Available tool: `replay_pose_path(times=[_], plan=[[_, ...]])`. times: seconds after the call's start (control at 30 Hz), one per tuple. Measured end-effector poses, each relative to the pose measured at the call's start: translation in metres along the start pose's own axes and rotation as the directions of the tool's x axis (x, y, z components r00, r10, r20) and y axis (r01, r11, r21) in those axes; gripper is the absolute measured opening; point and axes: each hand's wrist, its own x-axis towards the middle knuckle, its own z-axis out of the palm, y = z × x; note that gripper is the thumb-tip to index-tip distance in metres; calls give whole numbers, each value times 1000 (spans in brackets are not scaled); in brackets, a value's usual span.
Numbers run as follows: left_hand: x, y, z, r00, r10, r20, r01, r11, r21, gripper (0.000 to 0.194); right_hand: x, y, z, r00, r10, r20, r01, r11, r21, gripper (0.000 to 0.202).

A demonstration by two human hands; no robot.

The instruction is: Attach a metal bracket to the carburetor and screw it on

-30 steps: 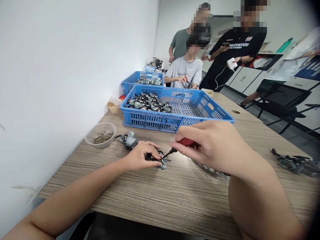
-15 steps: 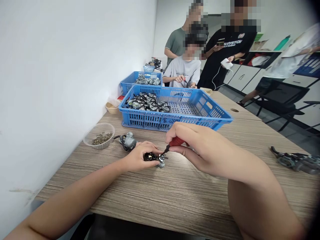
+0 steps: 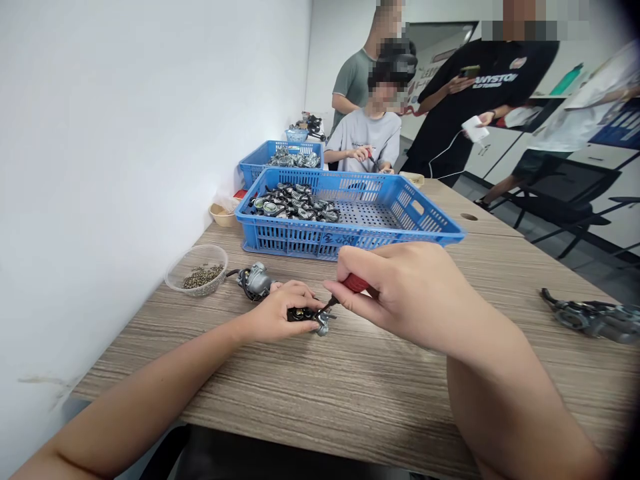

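My left hand (image 3: 285, 312) is closed around a small metal carburetor (image 3: 323, 325), pressing it to the tabletop; much of the part is hidden under the fingers. My right hand (image 3: 390, 290) grips a screwdriver (image 3: 356, 283) by its red handle. The dark shaft slants down to the left, and its tip meets the carburetor beside my left thumb. Just behind my left hand lies another grey carburetor (image 3: 257, 281) with a black hose. A clear round bowl (image 3: 173, 280) of small brass screws (image 3: 203, 275) stands to its left.
A blue crate (image 3: 350, 243) holding several carburetors stands ahead, with a second blue crate (image 3: 247, 175) behind. More carburetor parts (image 3: 595, 320) lie at the right. A small tan bowl (image 3: 223, 217) is by the wall. A seated person (image 3: 367, 137) works opposite; others stand behind.
My right hand has turned around the red handle, with thumb and fingers shifted. The screwdriver tip stays on the carburetor, and my left hand keeps its place. A standing person has moved right.
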Motion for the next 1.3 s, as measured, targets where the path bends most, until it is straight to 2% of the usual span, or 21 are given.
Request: replay_pose_path(times=[0.17,0.4,0.67,0.87,0.93,1.13,1.3], plan=[[1,3,-3,999,-10,31,11,1000,-10,34,0,-9,0,999,24,-32,-27,997,-74,29],[2,5,-4,998,-18,53,18,1000,3,33,5,-13,7,995,71,-70,-73,997,-16,21],[1,-3,0,1000,-16,-10,16,999,-42,39,7,-15,10,996,79,-33,-79,997,4,15],[1,-5,1,999,-43,-3,43,997,-68,33,8,-2,9,997,45,-66,-46,999,-3,19],[1,-5,0,999,-43,10,44,995,-90,34,6,4,2,997,20,-76,-17,999,49,17],[0,-8,-6,994,33,100,-20,992,-128,32,-7,25,-22,978,36,-203,-4,988,154,14],[0,-10,-10,989,70,134,-51,989,-139,32,-6,35,-16,984,-30,-176,60,984,167,13]])
